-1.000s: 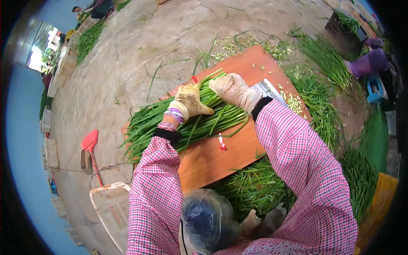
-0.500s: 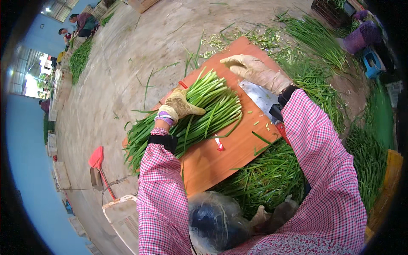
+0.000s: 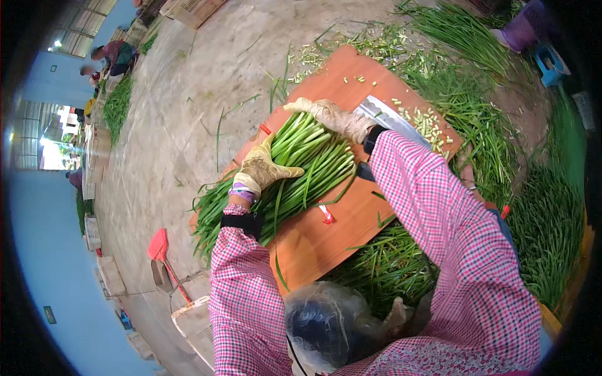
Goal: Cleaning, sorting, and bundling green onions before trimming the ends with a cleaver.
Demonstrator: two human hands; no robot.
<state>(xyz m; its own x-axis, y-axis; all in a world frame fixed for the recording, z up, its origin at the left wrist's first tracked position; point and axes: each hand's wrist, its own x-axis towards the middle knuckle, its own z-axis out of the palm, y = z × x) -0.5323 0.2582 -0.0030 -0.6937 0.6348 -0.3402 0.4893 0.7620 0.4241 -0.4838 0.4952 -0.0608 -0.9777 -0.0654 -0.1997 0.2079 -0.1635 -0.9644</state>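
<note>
A thick bunch of long green chives point(image 3: 320, 156) with pale stem ends lies on an orange-brown board point(image 3: 313, 247). My left hand point(image 3: 266, 166), in a yellowed glove, is wrapped over the bunch and grips it, thumb toward the stem ends. My right hand point(image 3: 335, 119), in a pale glove, lies along the far side of the stems with its fingers stretched out, touching or nearly touching them. Just beyond my right wrist, a broad knife blade point(image 3: 392, 119) rests flat on the board; its handle is hidden. Cut stem bits point(image 3: 426, 128) lie beside the blade.
A red-and-white strip point(image 3: 326, 213) lies on the board. Loose greens point(image 3: 401, 263) are heaped at its near edge, with more piles to the right. At left are a red dustpan-like tool point(image 3: 160, 244) and a pale crate point(image 3: 194, 326). Other people point(image 3: 119, 53) sit farther off.
My right hand has moved left and nearer, from above the knife to the stems. The blade now lies farther right, with cut bits in view beside it. My left hand keeps its grip.
</note>
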